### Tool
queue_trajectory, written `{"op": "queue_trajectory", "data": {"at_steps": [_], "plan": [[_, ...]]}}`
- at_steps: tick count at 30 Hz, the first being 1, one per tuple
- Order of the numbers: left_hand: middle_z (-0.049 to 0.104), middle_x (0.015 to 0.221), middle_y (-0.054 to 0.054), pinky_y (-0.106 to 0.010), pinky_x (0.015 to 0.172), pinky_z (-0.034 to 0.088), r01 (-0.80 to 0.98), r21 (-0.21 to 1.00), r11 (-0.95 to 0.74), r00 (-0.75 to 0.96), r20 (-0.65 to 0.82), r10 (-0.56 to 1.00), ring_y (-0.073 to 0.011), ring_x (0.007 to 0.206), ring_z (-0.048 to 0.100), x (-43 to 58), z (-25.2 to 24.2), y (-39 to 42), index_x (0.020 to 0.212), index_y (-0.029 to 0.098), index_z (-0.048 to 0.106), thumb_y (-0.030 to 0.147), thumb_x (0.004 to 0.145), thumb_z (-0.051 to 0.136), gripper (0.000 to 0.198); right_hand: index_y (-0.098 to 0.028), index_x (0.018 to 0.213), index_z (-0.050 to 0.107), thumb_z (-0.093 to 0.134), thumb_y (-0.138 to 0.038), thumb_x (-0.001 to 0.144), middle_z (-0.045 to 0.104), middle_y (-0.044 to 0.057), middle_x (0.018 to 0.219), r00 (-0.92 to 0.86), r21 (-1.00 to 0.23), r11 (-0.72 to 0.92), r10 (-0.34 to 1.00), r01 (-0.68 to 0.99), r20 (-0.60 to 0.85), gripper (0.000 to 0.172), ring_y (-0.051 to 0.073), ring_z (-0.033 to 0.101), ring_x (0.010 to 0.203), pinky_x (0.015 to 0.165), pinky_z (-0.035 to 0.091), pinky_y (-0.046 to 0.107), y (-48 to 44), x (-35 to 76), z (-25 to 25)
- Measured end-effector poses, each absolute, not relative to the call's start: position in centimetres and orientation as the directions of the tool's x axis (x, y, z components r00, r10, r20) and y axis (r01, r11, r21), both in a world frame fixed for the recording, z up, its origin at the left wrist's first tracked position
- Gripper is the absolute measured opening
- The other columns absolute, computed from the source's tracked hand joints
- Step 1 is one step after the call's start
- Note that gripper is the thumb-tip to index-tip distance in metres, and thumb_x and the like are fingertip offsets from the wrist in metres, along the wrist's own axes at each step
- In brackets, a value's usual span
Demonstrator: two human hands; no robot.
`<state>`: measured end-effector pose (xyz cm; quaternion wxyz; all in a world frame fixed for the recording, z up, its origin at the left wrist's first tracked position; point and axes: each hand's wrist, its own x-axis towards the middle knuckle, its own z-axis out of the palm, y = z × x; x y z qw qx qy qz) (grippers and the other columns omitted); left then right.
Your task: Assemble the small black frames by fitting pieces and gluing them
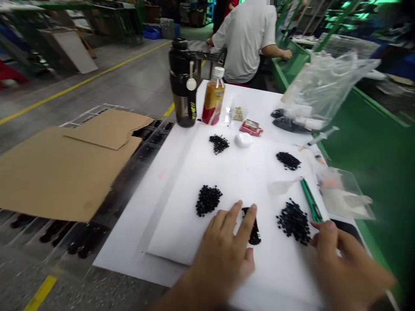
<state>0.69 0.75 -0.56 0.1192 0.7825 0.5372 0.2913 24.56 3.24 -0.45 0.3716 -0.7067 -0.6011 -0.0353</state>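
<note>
My left hand (223, 246) lies over a white sheet (246, 177) with its fingers stretched out and apart. Its index finger rests across a small flat dark piece (255, 235), partly covering it. To the right, my right hand (343, 259) is closed, thumb and finger pinched beside a pile of tiny black pieces (294, 222); whatever the pinch holds is too small to make out. A green utility knife (311, 201) lies just beyond those fingertips. Left of my left hand's fingers sits another black pile (208, 200).
Two more black piles (219, 144) (288, 160) lie farther back. Behind stand a dark bottle (183, 86) and a drink bottle (213, 97). A syringe (320, 137), plastic bag (330, 90) and green conveyor side (372, 142) are right; cardboard (58, 168) left. A seated person (244, 43) is ahead.
</note>
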Motion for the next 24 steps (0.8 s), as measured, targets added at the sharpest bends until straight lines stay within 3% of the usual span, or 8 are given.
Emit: {"op": "queue_trajectory", "data": {"at_steps": [3, 10, 14, 17, 19, 22, 24], "plan": [[0.053, 0.149, -0.017, -0.052, 0.099, 0.058, 0.774, 0.506, -0.381, 0.234, 0.33, 0.914, -0.0325, 0.116, 0.058, 0.9, -0.5, 1.0, 0.157, 0.014, 0.033, 0.01, 0.076, 0.067, 0.088, -0.017, 0.094, 0.079, 0.059, -0.045, 0.098, 0.065, 0.002, 0.061, 0.406, -0.507, -0.127, 0.772, 0.853, 0.489, 0.034, 0.013, 0.055, 0.053, 0.051, 0.037, 0.027, 3.8, 24.1, -1.4], [0.062, 0.135, -0.017, -0.05, 0.09, 0.063, 0.82, 0.382, -0.426, 0.289, 0.365, 0.885, -0.0307, 0.106, 0.062, 1.3, 0.1, 1.6, 0.152, 0.012, 0.039, 0.011, 0.081, 0.067, 0.076, -0.018, 0.086, 0.078, 0.061, -0.044, 0.097, 0.064, -0.001, 0.056, 0.342, -0.517, -0.015, 0.767, 0.856, 0.543, 0.033, 0.008, 0.049, 0.045, 0.046, 0.034, 0.025, 4.0, 23.5, -1.1], [0.066, 0.125, -0.018, -0.046, 0.086, 0.064, 0.808, 0.282, -0.517, 0.402, 0.377, 0.834, -0.0283, 0.097, 0.065, 0.6, 0.8, 2.4, 0.154, 0.008, 0.034, 0.014, 0.082, 0.065, 0.078, -0.018, 0.086, 0.077, 0.058, -0.045, 0.098, 0.063, -0.001, 0.056, 0.33, -0.525, 0.011, 0.766, 0.851, 0.552, 0.035, 0.009, 0.05, 0.044, 0.046, 0.036, 0.026, 4.1, 23.2, -0.6], [0.069, 0.118, -0.016, -0.042, 0.082, 0.064, 0.771, 0.271, -0.577, 0.475, 0.36, 0.803, -0.0271, 0.094, 0.067, -0.3, 1.9, 3.9, 0.155, 0.008, 0.031, 0.016, 0.08, 0.063, 0.082, -0.019, 0.086, 0.077, 0.058, -0.044, 0.099, 0.064, -0.001, 0.055, 0.304, -0.513, 0.044, 0.761, 0.858, 0.573, 0.035, 0.008, 0.044, 0.039, 0.043, 0.036, 0.026, 4.2, 23.2, -0.6], [0.069, 0.118, -0.014, -0.04, 0.078, 0.064, 0.779, 0.235, -0.582, 0.501, 0.325, 0.802, -0.0272, 0.095, 0.068, -0.9, 2.9, 5.8, 0.155, 0.011, 0.03, 0.019, 0.08, 0.064, 0.082, -0.019, 0.083, 0.077, 0.059, -0.041, 0.098, 0.069, -0.001, 0.06, 0.255, -0.496, 0.103, 0.758, 0.862, 0.6, 0.032, 0.007, 0.041, 0.037, 0.042, 0.035, 0.026, 4.2, 23.3, -0.6], [0.072, 0.108, -0.01, -0.036, 0.061, 0.061, 0.836, 0.104, -0.539, 0.519, 0.171, 0.837, -0.0265, 0.085, 0.071, -1.0, 4.3, 10.1, 0.151, 0.012, 0.038, 0.028, 0.083, 0.069, 0.077, -0.02, 0.08, 0.076, 0.059, -0.036, 0.099, 0.073, 0.001, 0.068, 0.253, -0.523, 0.14, 0.753, 0.841, 0.608, 0.029, 0.008, 0.051, 0.043, 0.045, 0.039, 0.025, 4.2, 23.3, -0.6], [0.074, 0.099, -0.007, -0.035, 0.061, 0.06, 0.832, 0.076, -0.55, 0.538, 0.131, 0.832, -0.0263, 0.081, 0.072, -0.5, 4.6, 13.4, 0.147, 0.014, 0.046, 0.031, 0.082, 0.072, 0.071, -0.019, 0.08, 0.075, 0.06, -0.031, 0.098, 0.074, 0.002, 0.069, 0.269, -0.552, 0.161, 0.742, 0.818, 0.614, 0.027, 0.01, 0.057, 0.049, 0.048, 0.042, 0.024, 4.4, 23.3, -0.6]]}}
